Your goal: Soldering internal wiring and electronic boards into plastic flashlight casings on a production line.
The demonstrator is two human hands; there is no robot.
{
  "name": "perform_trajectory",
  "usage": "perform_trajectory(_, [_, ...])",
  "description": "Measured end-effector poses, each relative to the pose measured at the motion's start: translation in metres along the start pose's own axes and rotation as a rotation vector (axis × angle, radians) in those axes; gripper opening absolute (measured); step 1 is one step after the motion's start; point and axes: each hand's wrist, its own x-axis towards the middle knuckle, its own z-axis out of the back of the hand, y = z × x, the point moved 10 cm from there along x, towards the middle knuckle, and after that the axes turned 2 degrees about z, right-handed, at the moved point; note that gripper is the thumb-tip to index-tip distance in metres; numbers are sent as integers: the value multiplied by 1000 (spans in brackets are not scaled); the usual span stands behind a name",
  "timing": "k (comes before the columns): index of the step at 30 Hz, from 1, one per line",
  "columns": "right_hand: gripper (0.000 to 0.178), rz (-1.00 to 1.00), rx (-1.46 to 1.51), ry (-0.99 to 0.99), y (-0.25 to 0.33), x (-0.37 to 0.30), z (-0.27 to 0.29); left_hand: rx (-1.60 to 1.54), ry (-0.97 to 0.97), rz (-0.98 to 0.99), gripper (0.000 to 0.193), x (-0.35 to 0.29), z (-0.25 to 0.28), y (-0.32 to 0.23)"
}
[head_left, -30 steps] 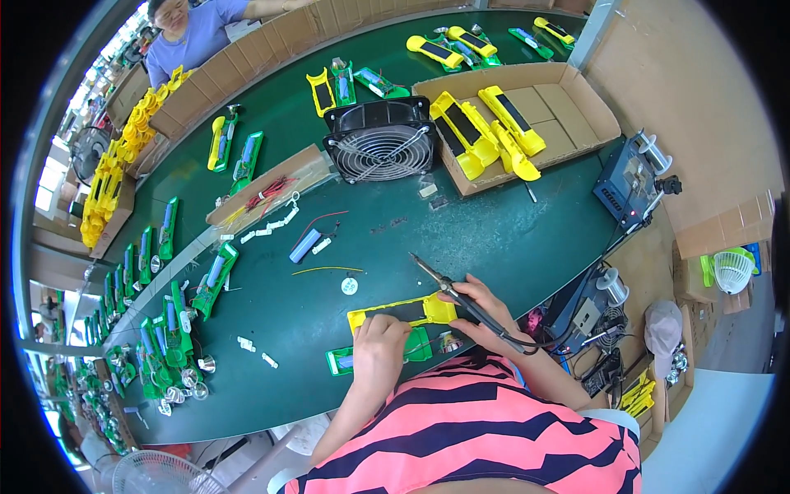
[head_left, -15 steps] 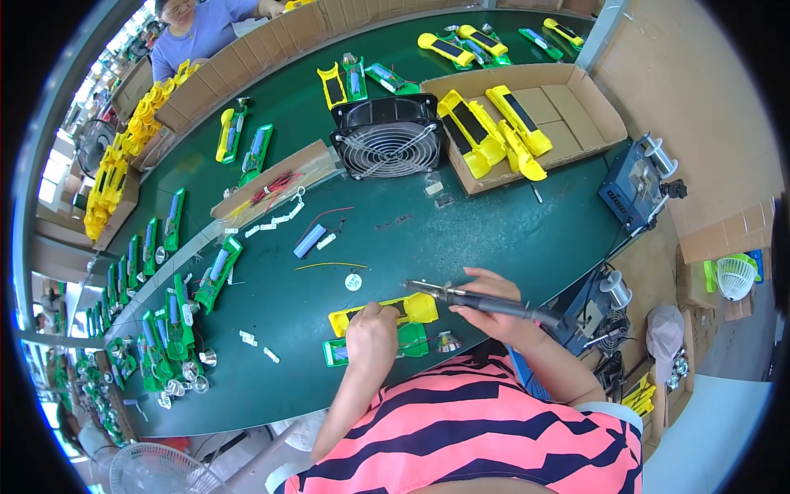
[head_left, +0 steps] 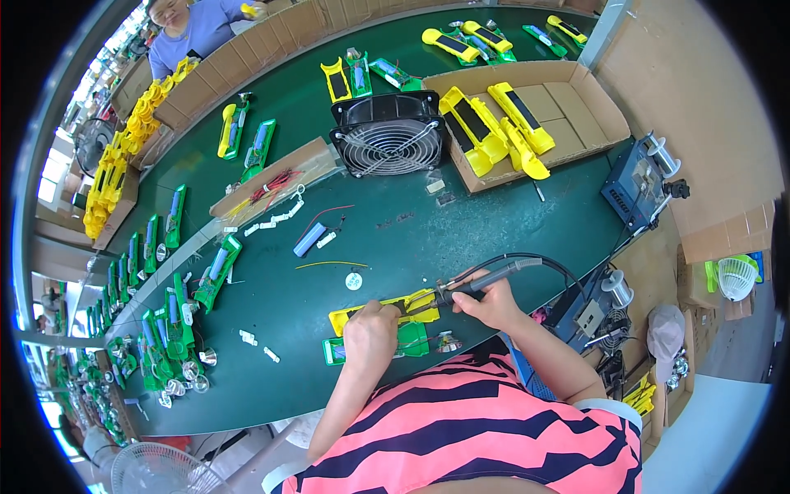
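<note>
My right hand (head_left: 491,308) grips a soldering iron (head_left: 504,272) with a dark handle and a cable. The iron's tip points down left into a yellow plastic flashlight shell (head_left: 421,314) on the table. On the same shell my left hand (head_left: 370,331) is closed, its fingers pinching it near the middle; whether they also hold a wire is hidden. A green flashlight half (head_left: 411,339) lies just in front of the yellow shell, partly under my left hand. By its right end is a silver reflector (head_left: 448,342).
Behind lie a blue battery cell (head_left: 309,240), a yellow wire (head_left: 331,264) and a round white sticker (head_left: 353,281). A black fan (head_left: 390,148) stands beside a cardboard box (head_left: 576,123) of yellow shells. Blue soldering station (head_left: 632,194) at right; green flashlight halves (head_left: 174,329) at left. Another person (head_left: 193,37) sits across.
My right hand has tipped the soldering iron steeper, bringing its tip down to the yellow shell. My left hand stays on the shell. The person across has moved a hand.
</note>
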Motion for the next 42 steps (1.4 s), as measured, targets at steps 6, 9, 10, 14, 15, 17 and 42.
perform_trajectory(6, [13,29,69,-42,-8,-4,4,36,22,-9,4,2,-2,-1])
perform_trajectory(9, [12,4,4,-38,-3,-6,4,48,22,-9,4,2,-3,-2])
perform_trajectory(10, [12,5,4,-39,-1,-7,4,43,13,-8,4,2,-3,-2])
perform_trajectory(14, [13,179,69,-98,21,-19,7,43,6,-5,4,2,0,-2])
perform_trajectory(15, [14,230,30,-98,29,-23,7,42,7,-5,4,2,0,-2])
perform_trajectory(17, [19,168,-79,-63,43,-29,-3,50,12,3,4,2,-1,0])
perform_trajectory(42, [73,351,-478,238,41,-5,-51,-272,-344,-88,14,-28,25,-5])
